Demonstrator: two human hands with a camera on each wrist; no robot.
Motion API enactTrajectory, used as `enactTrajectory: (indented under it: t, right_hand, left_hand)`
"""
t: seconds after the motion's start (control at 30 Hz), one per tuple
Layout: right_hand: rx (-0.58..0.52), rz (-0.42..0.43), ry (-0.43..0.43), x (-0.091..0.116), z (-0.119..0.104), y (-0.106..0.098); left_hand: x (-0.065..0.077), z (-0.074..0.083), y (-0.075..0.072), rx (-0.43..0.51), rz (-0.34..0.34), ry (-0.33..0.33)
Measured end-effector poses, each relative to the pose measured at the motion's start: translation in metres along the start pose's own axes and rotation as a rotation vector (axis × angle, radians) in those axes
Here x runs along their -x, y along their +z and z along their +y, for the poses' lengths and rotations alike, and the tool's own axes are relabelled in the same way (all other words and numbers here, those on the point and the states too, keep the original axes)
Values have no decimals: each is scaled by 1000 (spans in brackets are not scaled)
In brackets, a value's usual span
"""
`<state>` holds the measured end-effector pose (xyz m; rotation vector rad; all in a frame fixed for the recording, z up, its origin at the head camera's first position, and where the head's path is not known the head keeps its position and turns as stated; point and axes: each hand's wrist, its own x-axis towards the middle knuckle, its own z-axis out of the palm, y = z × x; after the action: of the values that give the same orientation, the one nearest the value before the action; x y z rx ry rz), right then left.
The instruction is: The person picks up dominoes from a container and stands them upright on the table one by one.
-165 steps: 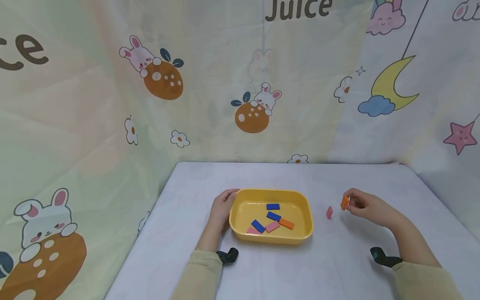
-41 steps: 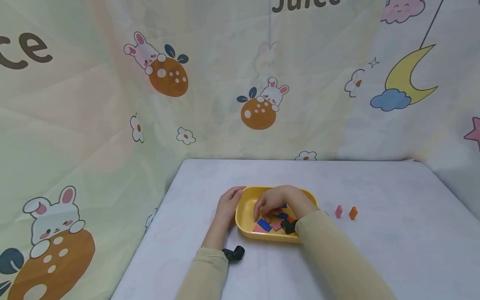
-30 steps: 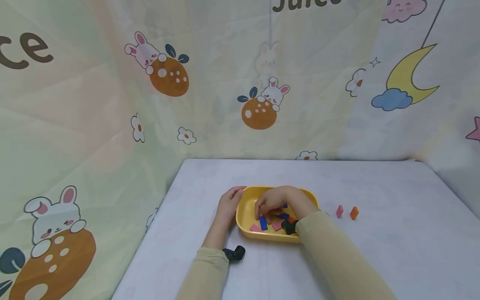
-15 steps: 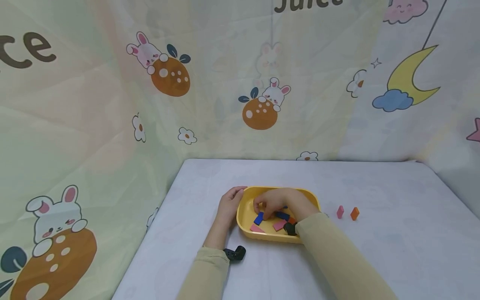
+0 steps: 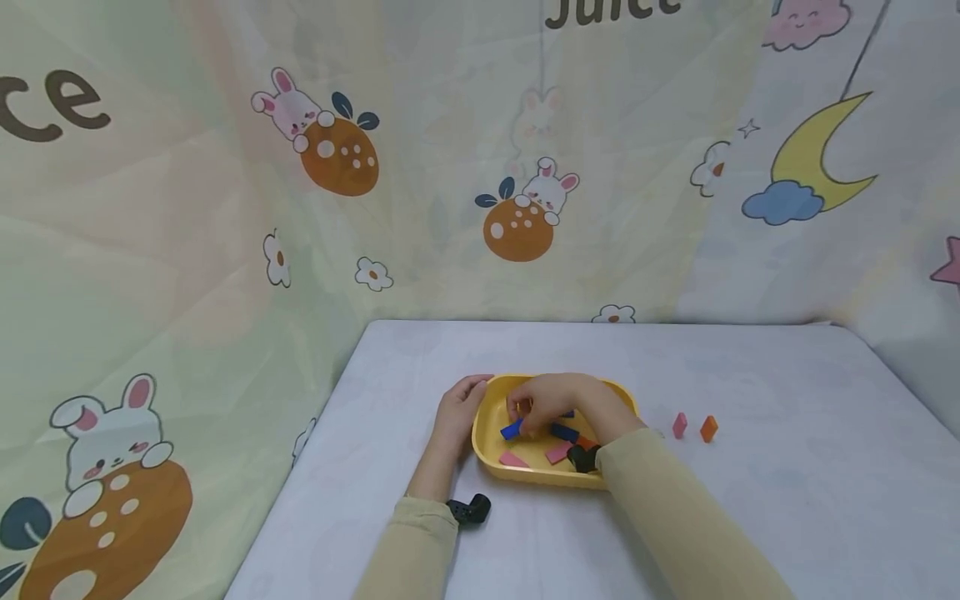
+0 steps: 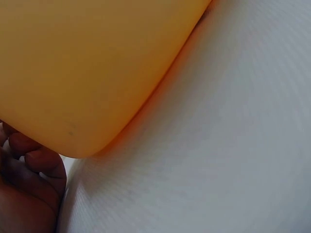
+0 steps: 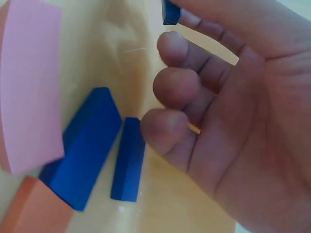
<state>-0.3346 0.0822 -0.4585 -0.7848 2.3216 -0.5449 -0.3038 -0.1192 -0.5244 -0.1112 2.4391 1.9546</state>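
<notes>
A yellow plastic tray (image 5: 528, 476) holds several small flat blocks. At its left end my left hand (image 5: 457, 412) grips the tray's edge; the left wrist view shows curled fingers (image 6: 41, 160) against its outer wall. My right hand (image 5: 555, 400) reaches inside, pinching a blue block (image 5: 512, 430) between thumb and forefinger. In the right wrist view only an end of that blue block (image 7: 170, 12) shows, while the other fingers are bent with nothing in them. Beneath the right hand lie a pink block (image 5: 558, 452), an orange block (image 5: 587, 442) and blue blocks (image 7: 92, 148).
To the tray's right, a pink block (image 5: 679, 426) and an orange block (image 5: 708, 429) stand upright on the white table (image 5: 750, 517), a small gap apart. A patterned cloth (image 5: 420, 125) hangs behind the table. Each wrist wears a black camera (image 5: 471, 509).
Earlier the right hand held the orange block beside the pink one; that block now stands there. Since then, inside the tray, the right hand has turned and taken hold of a blue block.
</notes>
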Motion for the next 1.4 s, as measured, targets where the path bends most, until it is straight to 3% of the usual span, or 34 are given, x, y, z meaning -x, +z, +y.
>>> enactTrajectory:
  t: [0.37,0.73,1.03,1.4]
  right_hand:
    - [-28,93,-88,22,0,-19]
    - [-88,231,-103,71,10,-35]
    - [-176,374,-102,112,34,-24]
    - [-245,589,-121,179,61,-3]
  left_hand:
    - [0,-1,0,9,3,-5]
    - [0,1,-1,15,8,-4]
    - [2,2,-1,22,-3,-10]
    - [2,4,0,17,-4,-40]
